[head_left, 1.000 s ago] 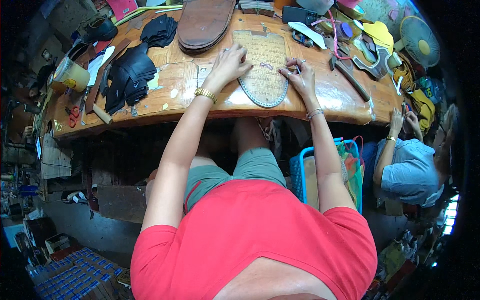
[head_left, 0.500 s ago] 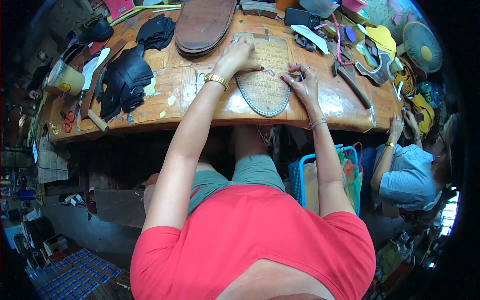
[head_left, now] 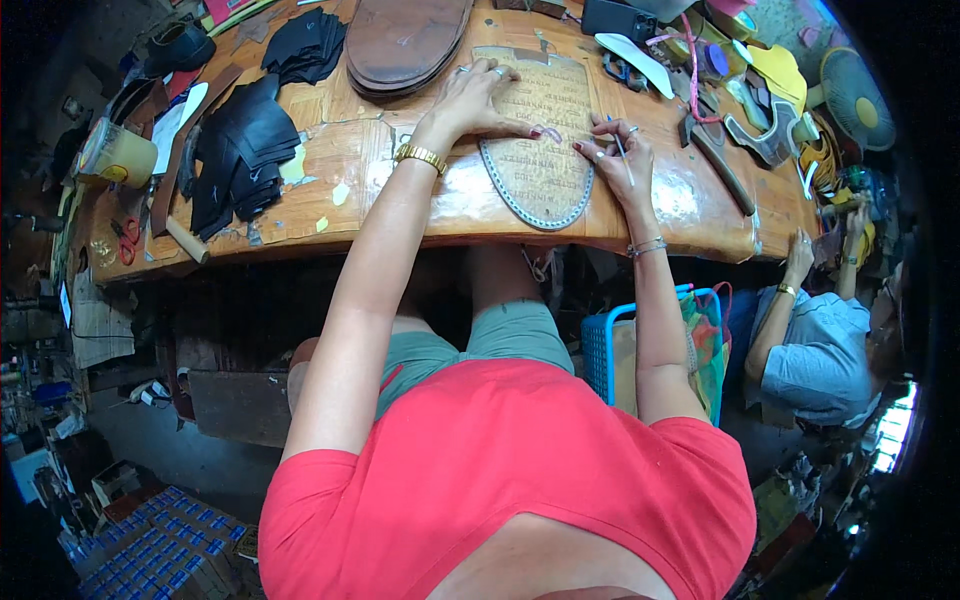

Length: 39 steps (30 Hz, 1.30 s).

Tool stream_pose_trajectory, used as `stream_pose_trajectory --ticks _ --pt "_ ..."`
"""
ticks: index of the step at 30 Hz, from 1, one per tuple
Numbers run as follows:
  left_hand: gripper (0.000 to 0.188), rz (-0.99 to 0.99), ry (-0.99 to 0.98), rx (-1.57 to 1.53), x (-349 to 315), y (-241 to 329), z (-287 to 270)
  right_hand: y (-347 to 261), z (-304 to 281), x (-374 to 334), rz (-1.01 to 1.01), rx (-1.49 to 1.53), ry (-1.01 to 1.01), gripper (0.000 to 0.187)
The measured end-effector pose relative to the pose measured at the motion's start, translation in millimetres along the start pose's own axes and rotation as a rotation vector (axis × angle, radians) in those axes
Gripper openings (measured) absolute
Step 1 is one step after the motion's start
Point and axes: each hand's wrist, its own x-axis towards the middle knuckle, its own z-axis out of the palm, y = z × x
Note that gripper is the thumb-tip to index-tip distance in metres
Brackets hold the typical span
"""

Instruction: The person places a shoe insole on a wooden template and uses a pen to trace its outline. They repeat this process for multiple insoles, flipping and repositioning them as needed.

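Note:
A tan board (head_left: 545,185) with a rounded near end lies flat on the bench, printed all over and bordered by a grey band of small holes. My left hand (head_left: 472,105) rests along its left edge, fingers apart, the thumb reaching onto the board beside a small purple curved mark (head_left: 550,134). At the board's right edge, my right hand (head_left: 628,168) pinches a thin pale pen (head_left: 624,158), its shaft slanting across the fingers. Which end of the pen faces the board I cannot tell.
Brown leather soles (head_left: 405,45) are stacked behind my left hand. Black leather pieces (head_left: 240,150) and red-handled scissors (head_left: 126,240) lie left. A hammer (head_left: 722,175), a phone (head_left: 611,17) and a fan (head_left: 857,100) are right. A blue basket (head_left: 598,360) stands below the bench; a co-worker (head_left: 820,345) sits at right.
My right hand has drawn slightly rightward with the pen, which now lies at a different slant. My left hand's fingers are a little more spread. The co-worker's farther hand has lifted.

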Motion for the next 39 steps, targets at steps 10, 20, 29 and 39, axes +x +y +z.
stream_pose_trajectory --ticks 10,20,29,39 --pt "0.099 -0.009 -0.025 0.057 -1.8 -1.7 2.7 -4.3 -1.1 1.1 -0.006 0.025 -0.011 0.033" --pt "0.101 -0.007 0.013 -0.027 -2.9 -3.4 3.9 -6.2 -0.6 -0.1 0.033 0.053 -0.004 0.033" --pt "0.100 -0.005 -0.001 -0.047 -3.4 -3.6 3.5 -7.2 -0.6 -1.3 0.018 0.046 -0.007 0.034" --pt "0.104 -0.058 -0.142 0.095 6.9 7.5 -10.6 -7.6 -12.6 9.5 0.077 0.004 -0.107 0.017"
